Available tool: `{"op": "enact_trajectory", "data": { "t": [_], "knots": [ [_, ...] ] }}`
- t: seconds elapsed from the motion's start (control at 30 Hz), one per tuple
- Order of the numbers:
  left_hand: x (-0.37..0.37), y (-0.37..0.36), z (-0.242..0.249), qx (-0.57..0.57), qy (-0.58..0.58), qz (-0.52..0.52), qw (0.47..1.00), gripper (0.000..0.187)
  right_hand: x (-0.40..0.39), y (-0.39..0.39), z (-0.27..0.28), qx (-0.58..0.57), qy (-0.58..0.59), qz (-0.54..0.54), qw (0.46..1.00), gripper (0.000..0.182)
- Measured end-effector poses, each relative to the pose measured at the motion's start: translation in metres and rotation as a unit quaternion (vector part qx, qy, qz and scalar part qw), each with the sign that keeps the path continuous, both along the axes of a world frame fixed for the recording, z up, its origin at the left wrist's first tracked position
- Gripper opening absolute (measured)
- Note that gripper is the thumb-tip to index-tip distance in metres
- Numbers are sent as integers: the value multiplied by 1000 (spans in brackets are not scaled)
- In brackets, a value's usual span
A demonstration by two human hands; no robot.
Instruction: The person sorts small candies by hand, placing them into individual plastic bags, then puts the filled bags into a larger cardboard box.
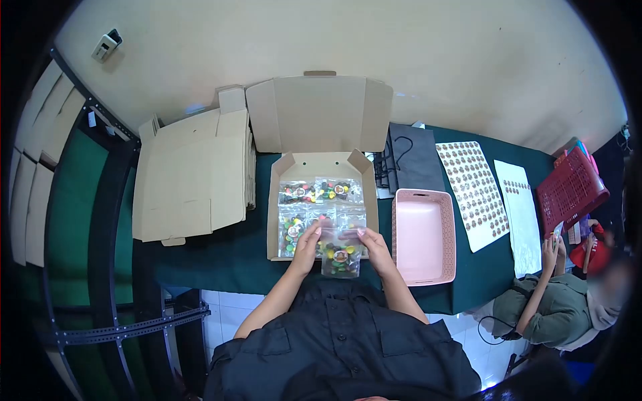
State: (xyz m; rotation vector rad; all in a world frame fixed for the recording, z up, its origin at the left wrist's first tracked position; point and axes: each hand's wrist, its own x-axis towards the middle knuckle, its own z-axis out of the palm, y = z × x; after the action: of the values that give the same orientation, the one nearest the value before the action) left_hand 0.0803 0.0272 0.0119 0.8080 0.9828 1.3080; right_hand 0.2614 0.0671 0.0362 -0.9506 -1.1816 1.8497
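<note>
Between my two hands hangs a clear bag of colourful candies [341, 257] with a round sticker. My left hand [308, 246] is closed on its upper left corner. The upper right corner is pinched by my right hand [374, 247]. Behind it, an open cardboard box [273, 220] has its lid standing up against the wall. Several similar candy bags [297, 192] lie inside the box in rows, the front ones partly hidden by my hands and the held bag. The held bag is over the box's front edge.
Flattened cardboard boxes [190, 177] are stacked at left. Right of the open box are black paper bags [418, 160], a pink basket [424, 237], sticker sheets [473, 194] and a dark red basket [572, 187]. Another person [562, 304] sits at the far right, hands raised near that basket.
</note>
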Motion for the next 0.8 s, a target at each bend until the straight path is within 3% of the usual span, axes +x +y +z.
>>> {"op": "enact_trajectory", "data": {
  "t": [0.07,0.13,0.2,0.23,0.37,0.4,0.47,0.53,0.6,0.63,0.67,0.73,0.8],
  "knots": [
    [4,3,5,69,55,111,990,26,-1,-1,1,29,-13,-39,999,30],
    [2,4,5,69,79,95,990,36,-2,-3,1,56,-26,-72,995,31],
    [7,1,12,92,115,-5,989,42,-6,-6,4,294,-208,-62,931,32],
    [13,-2,14,108,127,-17,986,52,-12,-11,10,314,-229,-69,919,30],
    [24,-5,19,111,118,-31,986,62,-23,-11,15,341,-239,-88,905,35],
    [24,-7,19,111,118,-31,986,62,-24,-10,17,341,-239,-89,905,35],
    [25,-9,20,65,103,-45,992,50,-25,-8,19,346,-291,-188,872,39],
    [25,-7,23,63,95,-35,993,43,-26,-6,11,279,-240,-237,899,40],
    [24,-7,18,60,86,-22,994,37,-20,1,-6,239,-178,-136,945,38],
    [22,-7,8,13,84,-9,996,33,-20,-3,2,122,-112,-90,982,30],
    [21,-6,0,-33,83,4,996,29,-22,-4,3,122,-112,-89,982,30],
    [20,-5,5,-12,63,13,998,31,-24,-7,3,-12,-44,-80,996,22],
    [20,-6,10,7,44,18,999,33,-20,-5,12,-48,-70,-64,994,23]
  ]
}}
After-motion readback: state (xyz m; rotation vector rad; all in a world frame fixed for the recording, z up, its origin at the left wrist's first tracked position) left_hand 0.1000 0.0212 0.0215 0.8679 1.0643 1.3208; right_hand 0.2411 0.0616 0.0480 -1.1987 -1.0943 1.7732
